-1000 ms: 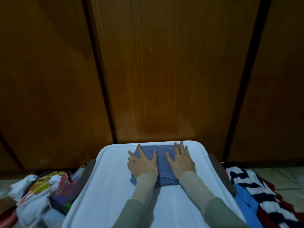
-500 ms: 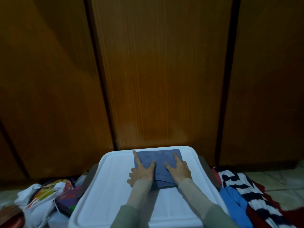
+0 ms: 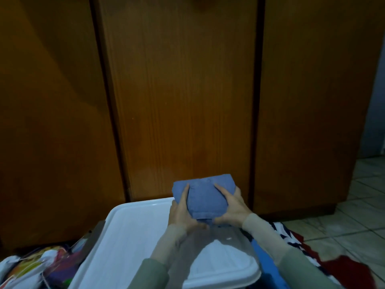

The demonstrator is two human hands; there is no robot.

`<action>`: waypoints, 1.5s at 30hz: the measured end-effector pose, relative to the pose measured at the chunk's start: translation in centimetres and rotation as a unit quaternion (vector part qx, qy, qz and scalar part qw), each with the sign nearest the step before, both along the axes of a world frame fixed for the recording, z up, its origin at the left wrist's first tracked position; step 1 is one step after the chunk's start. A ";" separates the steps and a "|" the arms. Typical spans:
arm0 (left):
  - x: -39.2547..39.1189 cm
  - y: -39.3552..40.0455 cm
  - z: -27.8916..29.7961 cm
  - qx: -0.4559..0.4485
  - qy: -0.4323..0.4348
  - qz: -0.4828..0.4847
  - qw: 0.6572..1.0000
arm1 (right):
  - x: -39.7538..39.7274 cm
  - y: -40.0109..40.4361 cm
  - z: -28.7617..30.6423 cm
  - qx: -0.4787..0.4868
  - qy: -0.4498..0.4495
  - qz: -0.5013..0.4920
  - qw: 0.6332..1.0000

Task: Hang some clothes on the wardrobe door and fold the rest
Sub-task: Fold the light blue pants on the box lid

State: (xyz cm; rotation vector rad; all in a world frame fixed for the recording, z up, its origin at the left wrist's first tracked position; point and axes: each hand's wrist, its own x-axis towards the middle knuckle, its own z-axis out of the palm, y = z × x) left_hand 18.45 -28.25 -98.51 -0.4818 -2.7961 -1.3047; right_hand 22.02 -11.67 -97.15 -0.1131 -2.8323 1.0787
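Item: folded blue garment [image 3: 205, 195], done, lifted off the white lid [image 3: 133, 232], my left hand [image 3: 180, 211] and right hand [image 3: 233, 207] clasping its sides; striped clothes [image 3: 285, 232] unfolded, nothing visibly hung.

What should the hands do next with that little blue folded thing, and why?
Probably carry it aside and set it down as a finished piece. The folded blue garment is already a compact bundle, gripped on its two sides by the left hand and right hand and lifted above the white lid. The striped clothes on the floor to the right look unfolded.
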 end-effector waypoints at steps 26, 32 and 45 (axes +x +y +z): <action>17.7 36.3 19.2 0.208 0.301 -0.328 0.871 | 26.8 28.9 16.8 0.258 0.421 -0.396 0.774; 26.3 45.0 21.8 0.269 0.270 -0.410 0.829 | 36.7 34.0 20.3 0.318 0.389 -0.475 0.723; 44.3 54.1 22.3 0.306 0.195 -0.582 0.728 | 55.9 36.0 21.0 0.372 0.292 -0.637 0.609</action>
